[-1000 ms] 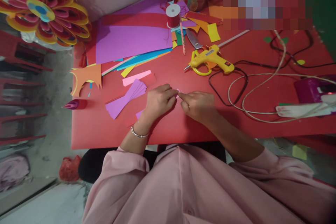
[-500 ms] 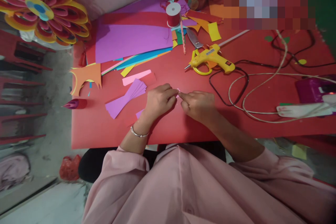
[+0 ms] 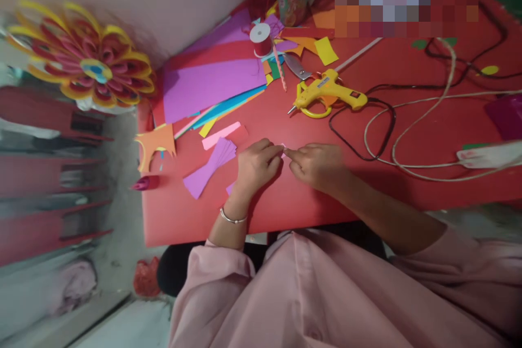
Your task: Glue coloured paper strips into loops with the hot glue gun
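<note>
There are two hands (image 3: pixel 259 166) (image 3: pixel 316 166), one glue gun (image 3: pixel 328 91), one pair of scissors (image 3: pixel 299 69), one spool (image 3: pixel 261 42) and one flower (image 3: pixel 96 70).

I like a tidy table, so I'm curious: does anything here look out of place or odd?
Mildly. The scissors lie partly under the glue gun, looking half buried rather than put aside. The orange paper at the red table's left edge has scooped-out, ragged sides, perhaps an offcut. I see nothing spilled.

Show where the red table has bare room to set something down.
Bare red shows between the pink strip, left hand and glue gun; also between the purple strips and the table's front edge. Crowded: the back, with purple sheets and the spool; the right, with cables.
</note>
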`<action>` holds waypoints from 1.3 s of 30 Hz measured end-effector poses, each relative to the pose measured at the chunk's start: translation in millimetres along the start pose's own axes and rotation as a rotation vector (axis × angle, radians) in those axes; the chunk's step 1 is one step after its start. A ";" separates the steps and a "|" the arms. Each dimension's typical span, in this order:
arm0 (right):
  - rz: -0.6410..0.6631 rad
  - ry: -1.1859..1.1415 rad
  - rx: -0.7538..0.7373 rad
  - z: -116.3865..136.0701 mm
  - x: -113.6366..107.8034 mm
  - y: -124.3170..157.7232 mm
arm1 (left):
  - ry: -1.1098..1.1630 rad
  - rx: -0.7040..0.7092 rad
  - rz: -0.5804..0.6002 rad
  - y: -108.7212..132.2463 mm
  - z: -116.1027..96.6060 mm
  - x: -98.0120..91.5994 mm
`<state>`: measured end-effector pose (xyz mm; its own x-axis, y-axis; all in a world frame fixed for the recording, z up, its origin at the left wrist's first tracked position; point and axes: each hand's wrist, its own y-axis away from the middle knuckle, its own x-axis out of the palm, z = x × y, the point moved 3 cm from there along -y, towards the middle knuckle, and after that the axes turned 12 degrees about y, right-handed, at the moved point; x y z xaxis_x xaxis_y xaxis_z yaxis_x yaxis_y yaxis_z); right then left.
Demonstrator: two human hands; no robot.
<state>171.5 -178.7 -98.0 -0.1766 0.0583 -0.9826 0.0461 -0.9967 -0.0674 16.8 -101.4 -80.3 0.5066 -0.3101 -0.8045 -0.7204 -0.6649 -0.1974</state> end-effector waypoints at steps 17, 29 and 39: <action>-0.023 -0.105 0.049 -2.2 -1.8 2.4 | 0.053 -0.174 -0.031 9.7 15.3 -40.5; -0.303 -0.229 0.119 -13.1 -6.6 0.7 | -0.177 -0.271 0.010 40.2 5.9 -37.6; -0.067 -0.146 0.039 -14.2 -6.3 -4.2 | -0.081 -0.355 -0.056 47.0 -7.3 -29.4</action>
<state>186.4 -174.1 -94.0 -0.3189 0.1183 -0.9404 -0.0083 -0.9925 -0.1220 -28.5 -128.5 -61.8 0.4911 -0.2212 -0.8426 -0.4759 -0.8782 -0.0468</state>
